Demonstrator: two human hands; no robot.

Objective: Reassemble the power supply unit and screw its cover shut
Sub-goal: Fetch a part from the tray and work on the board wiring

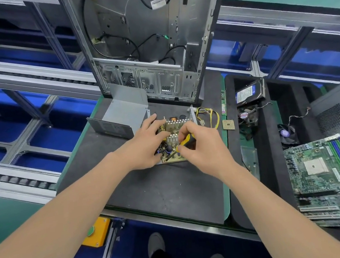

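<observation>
The power supply's open circuit board (173, 126) with heat sinks and coils lies on the dark mat (151, 192). Its yellow and black wire bundle (208, 115) trails to the right. My left hand (147, 142) rests on the board's left side with fingers spread. My right hand (199, 142) grips a yellow and black screwdriver (185, 143), whose tip points down at the board's front left corner. The grey metal cover (124, 115) of the unit lies apart, behind and to the left of the board.
An empty computer case (149, 40) stands upright at the back of the mat. A CPU chip (228, 124) and a RAM stick (223, 102) lie right of the board. A black tray (268, 159) holds a hard drive (248, 93), fans and a motherboard (333, 178).
</observation>
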